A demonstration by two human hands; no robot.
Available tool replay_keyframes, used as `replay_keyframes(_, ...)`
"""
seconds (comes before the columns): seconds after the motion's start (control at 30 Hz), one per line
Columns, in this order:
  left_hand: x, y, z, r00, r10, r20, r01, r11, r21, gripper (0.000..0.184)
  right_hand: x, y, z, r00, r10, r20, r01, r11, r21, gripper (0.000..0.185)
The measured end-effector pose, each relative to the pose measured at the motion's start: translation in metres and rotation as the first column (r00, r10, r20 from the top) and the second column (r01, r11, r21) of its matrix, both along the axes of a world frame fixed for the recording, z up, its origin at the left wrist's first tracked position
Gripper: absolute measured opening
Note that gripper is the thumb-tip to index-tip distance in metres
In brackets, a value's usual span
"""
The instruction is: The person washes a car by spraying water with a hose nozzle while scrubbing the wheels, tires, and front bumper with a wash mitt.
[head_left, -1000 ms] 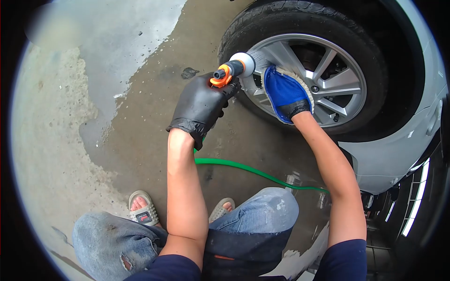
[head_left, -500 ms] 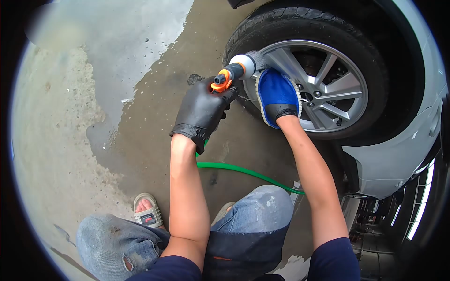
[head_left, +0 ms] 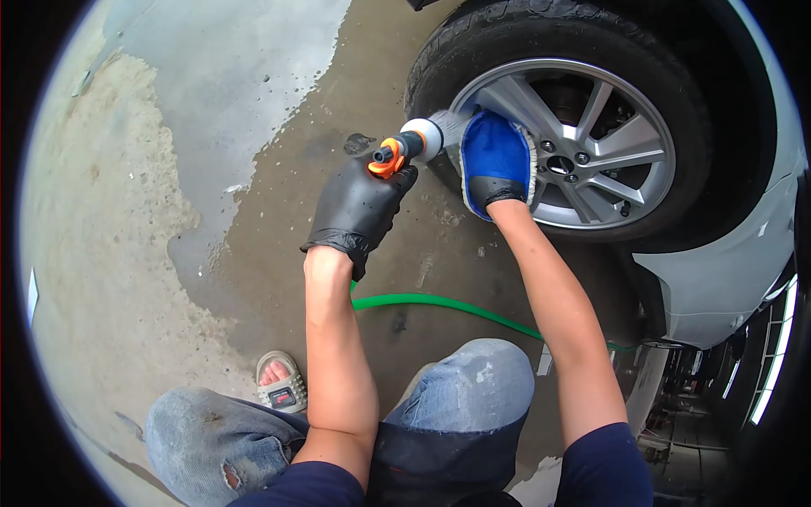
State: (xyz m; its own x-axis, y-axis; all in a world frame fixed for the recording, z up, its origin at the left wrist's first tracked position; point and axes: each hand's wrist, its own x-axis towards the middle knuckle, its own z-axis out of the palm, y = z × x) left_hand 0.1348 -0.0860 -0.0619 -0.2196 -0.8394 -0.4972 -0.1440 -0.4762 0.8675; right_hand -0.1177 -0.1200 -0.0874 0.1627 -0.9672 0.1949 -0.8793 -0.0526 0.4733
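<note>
My left hand (head_left: 359, 203), in a black glove, is closed around a hose spray nozzle (head_left: 405, 148) with an orange trigger part and a white head. Water spray (head_left: 454, 127) fans from the head toward the left side of the wheel rim (head_left: 528, 91). A blue wash mitt (head_left: 498, 156) with pale fleecy edges covers my right hand (head_left: 498, 188); only its black glove cuff shows. The mitt rests against the silver rim's left spokes, beside the hub. My right fingers are hidden inside it.
A black tire (head_left: 439, 68) surrounds the rim, under a light-coloured car body (head_left: 718, 283). A green hose (head_left: 422, 299) runs across the wet concrete floor (head_left: 279, 169). My bent knees (head_left: 473, 380) and a sandalled foot (head_left: 281, 382) are below.
The mitt has slid a little left on the rim, away from the hub. The nozzle has dropped slightly toward me, still spraying. My view has shifted a little.
</note>
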Motion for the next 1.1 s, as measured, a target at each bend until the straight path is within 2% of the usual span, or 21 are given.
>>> replay_keyframes(0.03, -0.005, 0.002, -0.011, 1.0, -0.011, 0.012, 0.011, 1.0, 0.001, 0.034, 0.003, -0.009, -0.026, 0.988, 0.036, 0.151, -0.017, 0.993, -0.121, 0.024)
replay_keyframes(0.07, -0.012, 0.002, -0.029, 0.997, -0.025, 0.079, 0.031, 0.997, -0.07, 0.035, 0.028, -0.006, -0.03, 0.793, 0.003, 0.61, 0.106, 0.984, -0.143, 0.025)
replay_keyframes(0.13, -0.014, -0.002, -0.035, 0.988, -0.03, 0.153, 0.054, 0.987, -0.151, 0.036, 0.058, 0.014, -0.019, 0.796, 0.041, 0.604, -0.011, 0.999, -0.054, 0.023)
replay_keyframes(0.2, -0.012, -0.001, -0.03, 0.997, -0.022, 0.071, 0.031, 0.993, -0.114, 0.038, 0.059, 0.021, -0.055, 0.543, 0.195, 0.817, -0.049, 0.978, -0.201, 0.023)
replay_keyframes(0.23, -0.008, 0.002, -0.015, 1.0, -0.005, -0.007, 0.004, 0.996, -0.086, 0.036, 0.047, 0.024, -0.071, 0.728, 0.064, 0.682, -0.048, 0.998, -0.043, 0.026)
replay_keyframes(0.27, -0.005, 0.0, -0.01, 1.0, 0.01, 0.006, -0.009, 0.996, -0.085, 0.036, 0.045, 0.014, -0.066, 0.719, 0.074, 0.691, -0.062, 0.997, -0.043, 0.026)
replay_keyframes(0.3, -0.001, 0.0, -0.01, 0.997, 0.044, -0.061, -0.047, 0.998, -0.051, 0.034, 0.047, 0.004, -0.055, 0.668, 0.244, 0.703, -0.157, 0.97, -0.188, 0.03)
replay_keyframes(0.33, 0.0, 0.003, -0.011, 0.99, 0.071, -0.121, -0.072, 0.997, -0.007, 0.033, 0.05, 0.007, -0.047, 0.71, 0.262, 0.654, -0.157, 0.964, -0.215, 0.036)
replay_keyframes(0.37, 0.002, 0.003, -0.01, 0.991, 0.077, -0.106, -0.079, 0.997, -0.012, 0.031, 0.053, 0.01, -0.04, 0.749, 0.276, 0.602, -0.157, 0.957, -0.244, 0.042)
replay_keyframes(0.4, 0.003, 0.003, -0.011, 0.982, 0.122, -0.146, -0.127, 0.992, -0.023, 0.031, 0.048, 0.005, -0.049, 0.876, 0.266, 0.402, -0.176, 0.953, -0.247, 0.045)
replay_keyframes(0.47, 0.009, -0.001, -0.01, 0.985, 0.114, -0.127, -0.115, 0.993, 0.003, 0.026, 0.043, -0.015, -0.065, 0.877, 0.192, 0.441, -0.087, 0.965, -0.246, 0.047)
replay_keyframes(0.57, 0.009, -0.002, -0.006, 0.98, 0.159, -0.12, -0.161, 0.987, -0.007, 0.026, 0.04, -0.013, -0.107, 0.929, 0.078, 0.362, -0.007, 0.981, -0.192, 0.05)
replay_keyframes(0.6, 0.01, -0.003, -0.007, 0.98, 0.158, -0.12, -0.161, 0.987, -0.014, 0.026, 0.038, -0.011, -0.119, 0.928, 0.08, 0.363, -0.007, 0.98, -0.199, 0.05)
replay_keyframes(0.67, 0.011, -0.002, -0.013, 0.976, 0.122, -0.178, -0.132, 0.99, -0.045, 0.028, 0.035, -0.003, -0.141, 0.919, 0.082, 0.385, 0.05, 0.945, -0.322, 0.043)
replay_keyframes(0.73, 0.008, -0.002, -0.013, 0.977, 0.128, -0.169, -0.137, 0.989, -0.046, 0.029, 0.025, 0.0, -0.157, 0.895, 0.104, 0.433, 0.054, 0.94, -0.338, 0.038)
replay_keyframes(0.83, 0.003, -0.002, -0.015, 0.981, 0.123, -0.152, -0.132, 0.99, -0.048, 0.029, 0.038, 0.003, -0.117, 0.811, 0.209, 0.547, -0.073, 0.963, -0.26, 0.035)
replay_keyframes(0.9, -0.002, -0.002, -0.018, 0.985, 0.113, -0.133, -0.125, 0.989, -0.082, 0.029, 0.051, -0.008, -0.107, 0.673, 0.337, 0.659, -0.056, 0.911, -0.408, 0.032)
replay_keyframes(0.97, -0.004, -0.001, -0.019, 0.988, 0.096, -0.123, -0.106, 0.992, -0.07, 0.029, 0.052, -0.002, -0.089, 0.617, 0.272, 0.738, -0.044, 0.949, -0.314, 0.028)
replay_keyframes(1.0, -0.005, -0.003, -0.018, 0.988, 0.099, -0.118, -0.108, 0.992, -0.069, 0.029, 0.039, 0.004, -0.104, 0.625, 0.271, 0.732, -0.038, 0.947, -0.318, 0.028)
replay_keyframes(1.07, -0.005, -0.004, -0.018, 0.985, 0.098, -0.143, -0.11, 0.991, -0.079, 0.029, 0.004, 0.023, -0.146, 0.77, 0.2, 0.606, -0.018, 0.956, -0.292, 0.026)
replay_keyframes(1.1, -0.004, -0.005, -0.019, 0.986, 0.102, -0.134, -0.112, 0.991, -0.069, 0.029, -0.011, 0.04, -0.15, 0.753, 0.033, 0.657, 0.093, 0.983, -0.156, 0.023)
